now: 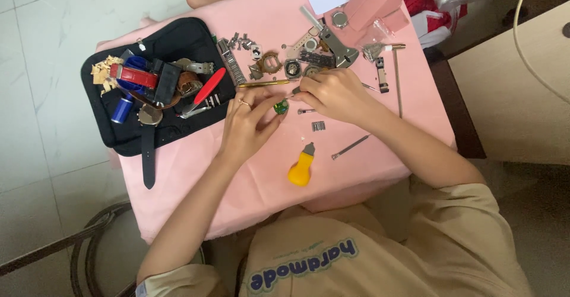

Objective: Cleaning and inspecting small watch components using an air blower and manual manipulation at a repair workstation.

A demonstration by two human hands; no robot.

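Head view shows the left hand [246, 119] pinching a small green round watch part [281, 107] over the pink-covered bench [196, 166]; the right hand [335, 92] closes its grip on a thin metal tool [295, 90], probably seating its tip; steady, fine pressure seems needed next.

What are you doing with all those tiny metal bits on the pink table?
A person sits at a small table with a pink cloth. The left hand pinches a small green round piece, and the right hand brings a thin tool to it. A yellow-handled tool lies just in front of the hands. Watch parts and metal strap links are scattered behind them, and a black tray on the left holds watches, straps and red-handled pliers.
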